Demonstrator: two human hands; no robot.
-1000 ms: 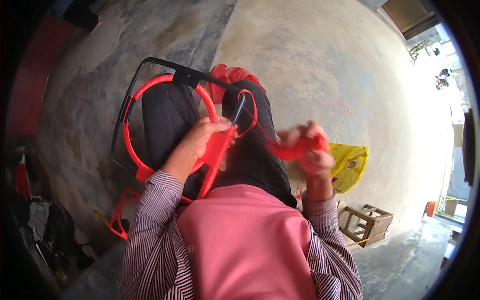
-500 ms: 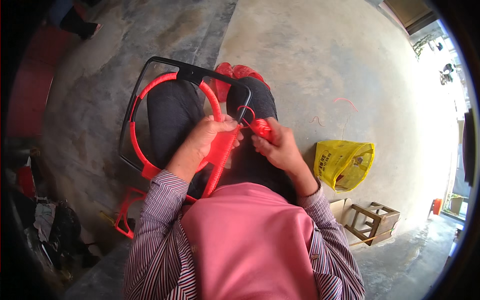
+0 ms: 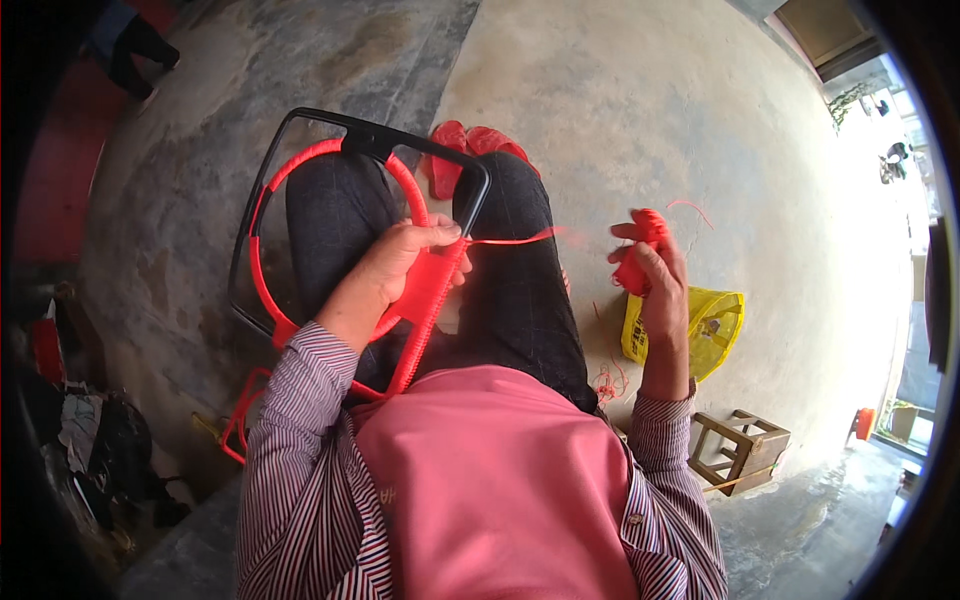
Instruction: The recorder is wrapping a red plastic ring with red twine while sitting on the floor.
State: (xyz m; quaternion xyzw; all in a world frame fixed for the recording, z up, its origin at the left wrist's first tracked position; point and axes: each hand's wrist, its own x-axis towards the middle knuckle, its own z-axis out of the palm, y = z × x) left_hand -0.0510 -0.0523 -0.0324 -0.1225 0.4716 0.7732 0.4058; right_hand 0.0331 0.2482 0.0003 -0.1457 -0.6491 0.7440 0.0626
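A black frame (image 3: 268,165) with rounded corners rests across my thighs, with a ring inside it wrapped in red strip. Along its right side runs a band bound closely in red (image 3: 425,318). My left hand (image 3: 408,255) is closed on this wrapped side near the upper right corner, thumb on top. From there a red plastic strand (image 3: 515,240) stretches to the right, blurred toward its far end. Out to the right, my right hand (image 3: 658,270) grips a bundle of red strand (image 3: 648,240), its fingers curled round it.
A yellow bag (image 3: 718,335) stands on the concrete floor at right, beside a small wooden stool (image 3: 740,450). Loose red strands (image 3: 608,385) lie near my right leg. Another red-wrapped frame (image 3: 238,415) is at lower left. A person's dark-clothed legs (image 3: 135,50) show at upper left.
My right hand has swung away to the right with the red bundle, drawing the strand out straight. The loop by the frame is gone. My left hand keeps its hold; the frame shifted slightly left.
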